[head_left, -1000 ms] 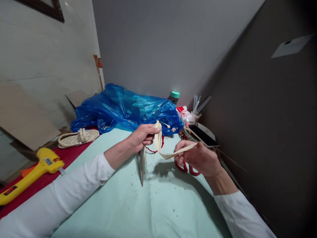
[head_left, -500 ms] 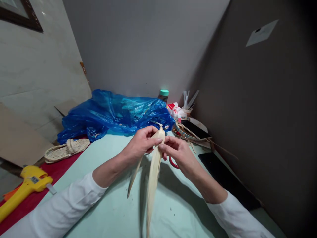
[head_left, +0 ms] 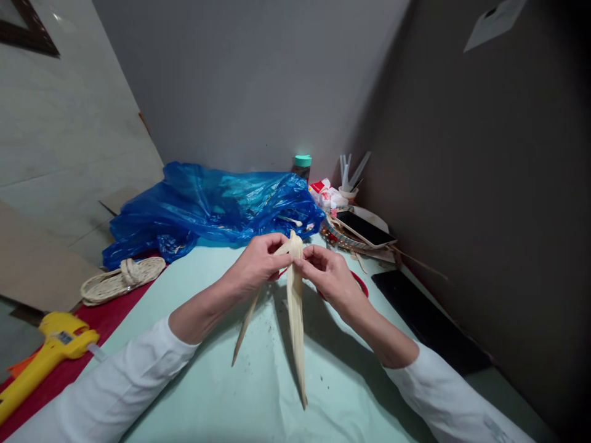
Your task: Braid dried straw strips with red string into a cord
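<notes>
Tip of pale strip (head_left: 296, 326) swung toward right hand's side, lifted into view. Strip's top pinched narrowly by left hand (head_left: 257, 266) and right hand (head_left: 330, 277), side by side; strip hung above pale green cloth (head_left: 240, 400). Thinner strip (head_left: 244, 332) hung below left hand. Red loops (head_left: 360, 284) partly hidden behind right hand. Blue bag (head_left: 217, 203) spread beyond hands.

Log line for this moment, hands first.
left hand: pinching long pale husk-like strip near top | right hand: pinching same strip | yellow plastic glue gun: lying left, untouched
</notes>
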A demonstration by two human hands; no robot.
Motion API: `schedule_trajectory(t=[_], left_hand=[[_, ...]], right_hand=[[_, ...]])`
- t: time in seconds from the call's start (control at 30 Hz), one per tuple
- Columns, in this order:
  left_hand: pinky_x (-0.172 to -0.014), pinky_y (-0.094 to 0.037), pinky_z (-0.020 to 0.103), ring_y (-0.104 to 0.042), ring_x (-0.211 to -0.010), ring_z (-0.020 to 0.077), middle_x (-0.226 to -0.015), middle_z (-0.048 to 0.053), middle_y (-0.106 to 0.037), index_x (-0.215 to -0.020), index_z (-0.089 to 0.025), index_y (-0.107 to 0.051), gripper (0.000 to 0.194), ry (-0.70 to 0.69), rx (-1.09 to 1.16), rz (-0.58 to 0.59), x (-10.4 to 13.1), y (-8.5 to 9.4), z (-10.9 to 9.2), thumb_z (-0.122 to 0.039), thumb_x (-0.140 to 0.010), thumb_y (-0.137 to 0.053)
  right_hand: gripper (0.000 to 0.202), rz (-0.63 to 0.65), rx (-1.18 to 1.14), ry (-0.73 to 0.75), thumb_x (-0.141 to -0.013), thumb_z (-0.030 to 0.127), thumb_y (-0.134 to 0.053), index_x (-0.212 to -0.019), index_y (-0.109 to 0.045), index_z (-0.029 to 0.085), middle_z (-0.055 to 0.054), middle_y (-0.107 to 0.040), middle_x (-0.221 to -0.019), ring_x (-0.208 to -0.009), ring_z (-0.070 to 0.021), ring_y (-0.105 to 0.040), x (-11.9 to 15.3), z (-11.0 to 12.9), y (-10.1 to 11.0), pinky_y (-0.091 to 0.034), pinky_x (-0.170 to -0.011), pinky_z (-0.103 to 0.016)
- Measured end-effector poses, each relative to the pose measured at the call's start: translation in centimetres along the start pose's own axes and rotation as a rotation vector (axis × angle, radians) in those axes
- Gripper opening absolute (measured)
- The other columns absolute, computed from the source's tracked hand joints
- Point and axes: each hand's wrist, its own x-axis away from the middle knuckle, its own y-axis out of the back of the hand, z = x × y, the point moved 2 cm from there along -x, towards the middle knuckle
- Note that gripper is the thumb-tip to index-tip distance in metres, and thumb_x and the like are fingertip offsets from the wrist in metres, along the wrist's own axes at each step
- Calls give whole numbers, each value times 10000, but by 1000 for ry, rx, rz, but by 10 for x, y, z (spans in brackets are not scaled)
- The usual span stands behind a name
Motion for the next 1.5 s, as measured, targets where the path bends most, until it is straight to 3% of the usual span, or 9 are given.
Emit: schedule_trajectory(t=[0.27, 0.53, 0.7, 0.8, 1.1, 1.33, 1.5], left_hand=[[-421, -282, 171, -352, -442, 35, -583, -80, -430, -773, -154, -557, 99, 25, -14, 2, 0, 1, 1, -205, -715, -620], [-406, -254, 168, -335, -414, 25, -530, -82, -412, -739, -137, -578, 62, 48, 13, 24, 2, 5, 1, -157, -705, -625], [-395, -230, 172, -347, -414, 23, -578, -57, -473, -844, -118, -618, 150, 104, 118, 65, -1, 6, 5, -172, -705, -628], [-398, -242, 172, -359, -428, 27, -597, -52, -481, -866, -113, -622, 182, 96, 107, 53, -3, 6, 8, -178, -697, -633], [-419, -260, 175, -352, -457, 38, -573, -70, -446, -797, -126, -622, 127, -4, -13, 3, -4, 4, 14, -178, -681, -627], [-412, -253, 182, -342, -449, 41, -572, -61, -447, -777, -117, -611, 113, 18, 4, 20, -1, -3, 13, -157, -676, -579], [-398, -244, 187, -341, -435, 43, -553, -63, -438, -705, -129, -579, 52, 29, -21, 76, 0, -3, 11, -149, -662, -558]], right_hand=[[233, 29, -41, 46, -791, 395, -630, -762, -563, 173, 7, -529, -707, -623, -118, -460, -4, -8, 0, -338, -556, -251], [233, 40, -85, -38, -773, 402, -656, -775, -583, 181, 29, -519, -676, -534, -89, -398, -2, -7, -1, -303, -493, -239], [170, 45, -101, -22, -750, 334, -633, -734, -567, 177, 21, -525, -683, -625, -115, -472, -3, -7, -3, -355, -591, -251], [172, 28, -77, -24, -753, 339, -623, -736, -562, 179, 34, -497, -642, -584, -108, -443, -3, -10, -3, -331, -560, -246], [230, 16, -42, 9, -783, 372, -628, -766, -574, 149, 1, -542, -711, -628, -118, -460, -5, -18, -4, -335, -580, -252], [167, -13, -37, -3, -757, 311, -592, -728, -527, 160, 28, -482, -673, -612, -105, -415, -2, -17, -8, -313, -564, -244], [87, -29, 103, -25, -726, 249, -540, -701, -500, 176, 40, -468, -642, -592, -104, -392, -1, -17, -9, -294, -538, -245]])
